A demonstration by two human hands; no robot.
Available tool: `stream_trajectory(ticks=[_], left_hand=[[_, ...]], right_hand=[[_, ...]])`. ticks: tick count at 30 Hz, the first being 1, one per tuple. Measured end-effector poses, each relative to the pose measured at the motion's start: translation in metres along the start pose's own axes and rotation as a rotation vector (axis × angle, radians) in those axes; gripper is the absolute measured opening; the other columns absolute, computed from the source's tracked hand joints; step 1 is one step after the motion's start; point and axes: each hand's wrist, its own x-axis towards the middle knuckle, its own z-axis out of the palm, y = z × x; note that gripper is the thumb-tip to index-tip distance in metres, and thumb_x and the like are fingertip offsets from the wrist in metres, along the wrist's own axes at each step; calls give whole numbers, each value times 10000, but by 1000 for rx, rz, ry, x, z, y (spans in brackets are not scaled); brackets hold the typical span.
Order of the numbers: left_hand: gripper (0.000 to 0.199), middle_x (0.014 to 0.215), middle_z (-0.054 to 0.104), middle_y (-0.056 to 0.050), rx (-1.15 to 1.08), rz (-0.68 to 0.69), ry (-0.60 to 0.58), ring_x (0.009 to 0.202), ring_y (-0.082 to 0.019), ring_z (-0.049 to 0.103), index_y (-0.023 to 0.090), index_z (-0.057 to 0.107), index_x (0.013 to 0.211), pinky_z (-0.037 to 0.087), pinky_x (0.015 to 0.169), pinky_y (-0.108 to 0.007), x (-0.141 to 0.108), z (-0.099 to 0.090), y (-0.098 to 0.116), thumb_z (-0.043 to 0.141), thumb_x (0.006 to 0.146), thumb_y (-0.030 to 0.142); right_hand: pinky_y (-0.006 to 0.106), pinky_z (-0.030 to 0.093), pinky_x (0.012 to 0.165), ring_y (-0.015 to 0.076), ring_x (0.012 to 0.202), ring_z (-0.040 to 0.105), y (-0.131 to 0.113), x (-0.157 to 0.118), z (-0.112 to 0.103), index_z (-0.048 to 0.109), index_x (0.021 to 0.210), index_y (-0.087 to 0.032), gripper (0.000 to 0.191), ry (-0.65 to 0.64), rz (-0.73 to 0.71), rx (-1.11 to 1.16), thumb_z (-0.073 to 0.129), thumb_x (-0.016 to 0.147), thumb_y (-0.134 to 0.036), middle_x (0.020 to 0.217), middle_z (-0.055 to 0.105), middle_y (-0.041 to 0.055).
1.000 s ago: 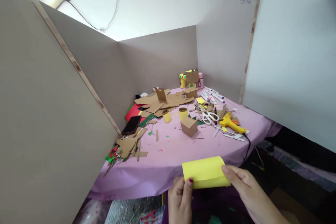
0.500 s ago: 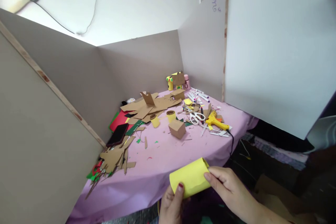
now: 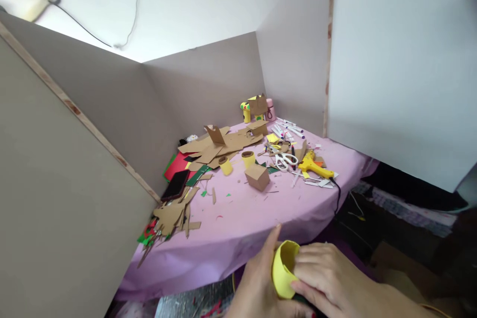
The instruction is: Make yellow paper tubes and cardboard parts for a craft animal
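A yellow paper tube (image 3: 281, 280) is between my hands just in front of the table's near edge, its open end turned up toward me. My left hand (image 3: 255, 280) cups the tube from the left, with one finger stretched up past the rim. On the other side, my right hand (image 3: 326, 273) pinches the wall, fingers inside the opening and thumb outside. The lower part of the tube is hidden by my hands. Closest on the table is a small brown cardboard box (image 3: 257, 178), with two short yellow-wrapped rolls (image 3: 225, 166) behind it.
A yellow glue gun (image 3: 315, 166) and white-handled scissors (image 3: 286, 161) lie at the right. Cardboard sheets (image 3: 233, 145) cover the back; scraps (image 3: 173, 216) and a dark phone (image 3: 176, 185) lie left. Grey panels (image 3: 208, 79) enclose the pink-covered table (image 3: 238, 208).
The tube has been turned from lying sideways to showing its open end. My left hand has shifted round its side, and my right fingers reach deeper inside. The view has moved slightly.
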Motion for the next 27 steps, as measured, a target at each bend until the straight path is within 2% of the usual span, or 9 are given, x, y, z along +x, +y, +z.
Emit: stream_trajectory(ticks=[4, 6, 8, 10, 12, 16, 19, 24, 27], left_hand=[[1007, 1204, 611, -103, 71, 109, 108, 983, -260, 640, 305, 129, 1399, 510, 836, -379, -3, 12, -3, 767, 619, 311], [945, 1202, 609, -80, 117, 166, 158, 994, -252, 634, 351, 180, 1373, 506, 836, -367, -4, 16, -5, 754, 630, 249], [839, 1129, 641, -62, 86, 215, 208, 947, -239, 647, 345, 275, 1324, 511, 811, -349, -6, 21, -7, 730, 634, 202], [686, 1025, 674, -54, -18, 169, 256, 828, -208, 664, 295, 377, 1247, 524, 732, -303, -7, 27, -7, 702, 650, 194], [571, 957, 687, -58, -131, 61, 318, 755, -190, 658, 241, 451, 1169, 521, 683, -275, -8, 33, -5, 702, 656, 237], [511, 951, 694, -90, -258, -75, 429, 806, -212, 652, 194, 503, 1091, 508, 723, -291, -8, 40, 2, 714, 645, 328], [537, 938, 697, -86, -313, -102, 439, 808, -211, 650, 196, 497, 1077, 504, 721, -289, -8, 41, 6, 743, 616, 322], [552, 887, 687, -45, -301, -103, 428, 750, -173, 628, 202, 494, 1091, 484, 697, -264, -9, 41, 5, 748, 607, 280], [555, 865, 682, -31, -341, -91, 414, 734, -162, 617, 210, 476, 1108, 475, 674, -253, -10, 40, 6, 739, 625, 285]], right_hand=[[281, 446, 711, 185, 720, 629, 1, 0, -1, 617, 779, -174, 571, -34, 20, 50, 128, 979, -391, 741, 692, 73], [285, 448, 722, 189, 744, 630, 1, 0, 0, 628, 810, -171, 561, -42, 33, 64, 141, 978, -394, 766, 697, 81], [294, 454, 727, 198, 766, 634, 1, 0, 0, 638, 843, -168, 571, -42, 39, 81, 138, 976, -411, 785, 703, 87], [300, 468, 711, 205, 754, 640, 0, 0, -1, 646, 837, -162, 603, -46, 54, 96, 129, 970, -442, 768, 703, 87], [301, 484, 683, 210, 735, 643, 0, -1, -2, 653, 829, -153, 628, -25, 56, 109, 133, 960, -481, 764, 705, 94], [294, 506, 697, 205, 776, 643, 1, -3, -3, 654, 898, -169, 558, 83, 20, 116, 177, 967, -450, 851, 719, 99], [300, 512, 726, 201, 791, 634, 2, -4, -3, 650, 881, -186, 498, 78, 25, 107, 202, 981, -377, 814, 705, 80], [349, 519, 715, 211, 729, 608, 3, -4, -1, 625, 806, -163, 436, -30, 41, 134, 243, 978, -285, 754, 676, 85], [361, 513, 788, 217, 785, 617, 5, -6, 0, 626, 865, -154, 349, -33, 37, 169, 303, 965, -238, 802, 683, 88]])
